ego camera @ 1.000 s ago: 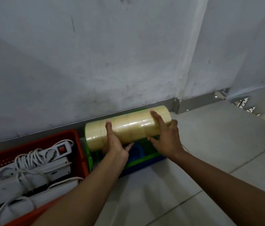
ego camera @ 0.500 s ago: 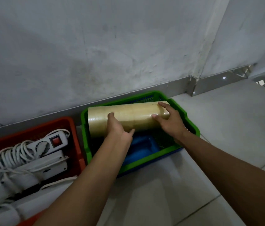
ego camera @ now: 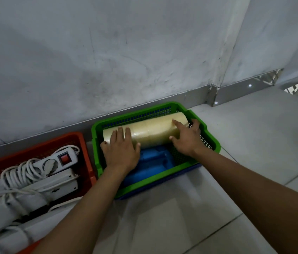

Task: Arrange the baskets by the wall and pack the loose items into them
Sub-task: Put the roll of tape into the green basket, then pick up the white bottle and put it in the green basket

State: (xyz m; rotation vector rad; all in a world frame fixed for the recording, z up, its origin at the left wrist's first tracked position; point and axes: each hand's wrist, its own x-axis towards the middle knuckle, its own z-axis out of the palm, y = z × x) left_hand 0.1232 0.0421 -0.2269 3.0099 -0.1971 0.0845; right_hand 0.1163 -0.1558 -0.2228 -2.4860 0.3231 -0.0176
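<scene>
A long pale-yellow pack of tape rolls [ego camera: 150, 132] lies on its side inside the green basket [ego camera: 211, 138], along the basket's far wall. My left hand [ego camera: 121, 153] rests over the pack's left end with fingers spread on it. My right hand [ego camera: 185, 139] grips its right end. A blue object [ego camera: 153, 162] lies in the basket in front of the pack. The green basket sits nested in a blue basket [ego camera: 163, 186], whose edge shows below it, close to the wall.
A red basket [ego camera: 85, 149] stands left of the green one, against the wall, and holds white power strips [ego camera: 34, 178] with coiled cords. A metal skirting [ego camera: 190, 96] runs along the wall's foot. Pale floor tiles [ego camera: 245, 143] spread right and in front.
Both hands have lowered the pack of tape rolls from above the green basket down into it, against its far wall. The view has tilted down and nearer.
</scene>
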